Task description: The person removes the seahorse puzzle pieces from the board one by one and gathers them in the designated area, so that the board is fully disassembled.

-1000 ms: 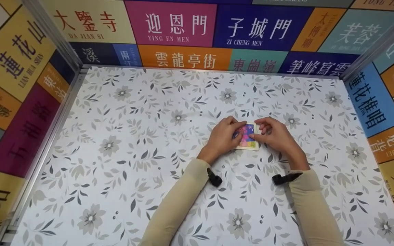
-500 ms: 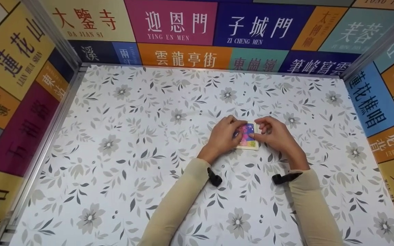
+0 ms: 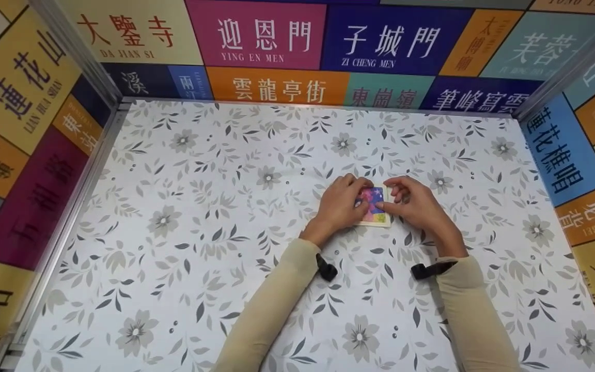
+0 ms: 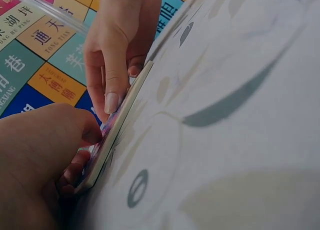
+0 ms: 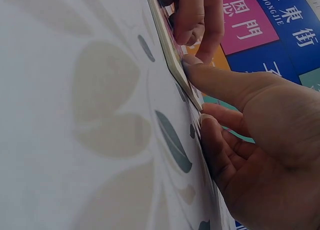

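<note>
A small flat picture board [image 3: 377,219] with a pale cream border and a pink, blue and yellow picture lies on the patterned cloth. My left hand [image 3: 340,205] holds its left side, with the thumb on the picture and the index finger near the far edge. From the right, my right hand [image 3: 415,203] pinches the opposite side, its thumb on the picture and its fingers by the right edge. The left wrist view shows the board's thin edge [image 4: 118,127] close to the cloth. Much of the picture is hidden under both hands.
A white cloth [image 3: 215,196] with grey flowers and leaves covers the table. Colourful panels with large characters [image 3: 271,39] enclose the back and both sides, with metal rails [image 3: 70,206] along their lower edges. Black wrist devices [image 3: 327,269] sit at both beige sleeves.
My left hand has shifted very slightly to the right, and its fingers and thumb have moved a little on the board. The right hand and the board look the same.
</note>
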### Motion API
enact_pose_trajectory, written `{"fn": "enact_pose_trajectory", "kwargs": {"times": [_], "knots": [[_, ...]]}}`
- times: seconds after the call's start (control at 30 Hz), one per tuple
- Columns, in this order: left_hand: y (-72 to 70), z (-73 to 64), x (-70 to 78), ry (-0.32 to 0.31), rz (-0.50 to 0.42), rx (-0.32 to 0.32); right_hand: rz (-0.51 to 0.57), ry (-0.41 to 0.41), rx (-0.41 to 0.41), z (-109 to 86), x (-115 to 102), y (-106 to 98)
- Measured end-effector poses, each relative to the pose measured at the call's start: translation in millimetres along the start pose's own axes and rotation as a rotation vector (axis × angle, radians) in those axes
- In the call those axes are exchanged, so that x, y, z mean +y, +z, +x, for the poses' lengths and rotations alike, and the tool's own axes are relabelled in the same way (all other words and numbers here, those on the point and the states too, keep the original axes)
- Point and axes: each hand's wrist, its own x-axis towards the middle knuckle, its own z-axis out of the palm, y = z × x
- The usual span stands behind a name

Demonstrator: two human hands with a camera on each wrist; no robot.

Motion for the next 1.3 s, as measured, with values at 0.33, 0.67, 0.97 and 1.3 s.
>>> {"fn": "enact_pose_trajectory", "kwargs": {"times": [0.33,0.67,0.97,1.3], "knots": [[-3.2,0.0,0.5,-0.009,-0.025,-0.021,-0.010,0.002,0.001,1.2,0.7,1.2],[-1.6,0.4,0.4,-0.009,-0.028,-0.007,-0.023,-0.003,-0.003,1.4,-0.4,0.8],[-1.8,-1.7,1.3,0.009,-0.052,0.030,-0.018,-0.018,0.006,1.2,0.8,2.2],[-1.4,-1.5,-1.9,0.016,-0.183,0.069,-0.013,-0.020,0.009,1.8,1.5,3.0]]}}
